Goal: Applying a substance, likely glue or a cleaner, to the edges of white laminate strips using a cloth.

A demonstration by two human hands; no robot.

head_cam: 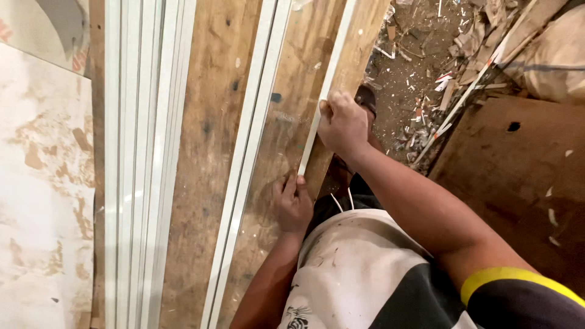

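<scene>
Head view: we hold a thin white strip (317,116) along the edge of a wooden plank (286,122). Our right hand (342,125) is clamped on its middle; our left hand (292,204) pinches its near end. White frame rails (143,164) lie alongside, rubble (426,67) beyond.

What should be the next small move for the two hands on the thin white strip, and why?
Probably slide the right hand a little farther up the thin white strip. The left hand pinches the strip's near end against the wooden plank, while the right hand grips it only slightly above. Most of the strip beyond runs unsupported along the plank edge, so a higher grip would likely steady it.
</scene>
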